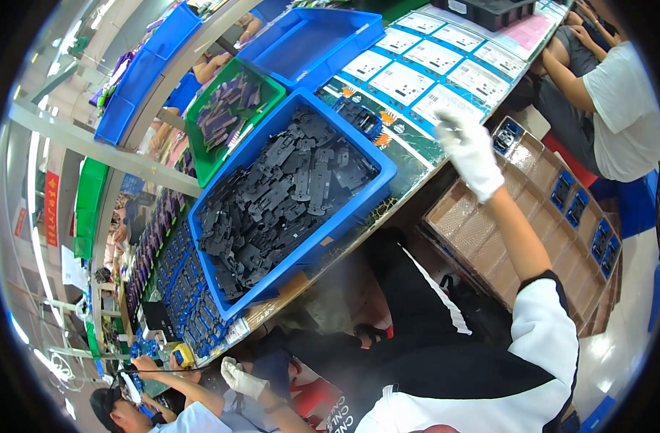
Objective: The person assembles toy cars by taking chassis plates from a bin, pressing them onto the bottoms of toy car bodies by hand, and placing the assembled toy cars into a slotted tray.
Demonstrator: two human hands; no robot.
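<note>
right hand (468,148) in a white glove hovers blurred over the surface's (416,169) edge, grip unreadable, left hand (242,379) loosely curled and empty, so the blue bin (377,189) of black parts (283,195) overhanging the near edge could tip if bumped.

Bright even overhead light. Glare on floor (618,339) at lower right and on glossy surface (416,155). My right hand (468,148) slightly motion-blurred. Strong fisheye bending toward rim, black corners. Dim under surface.
</note>
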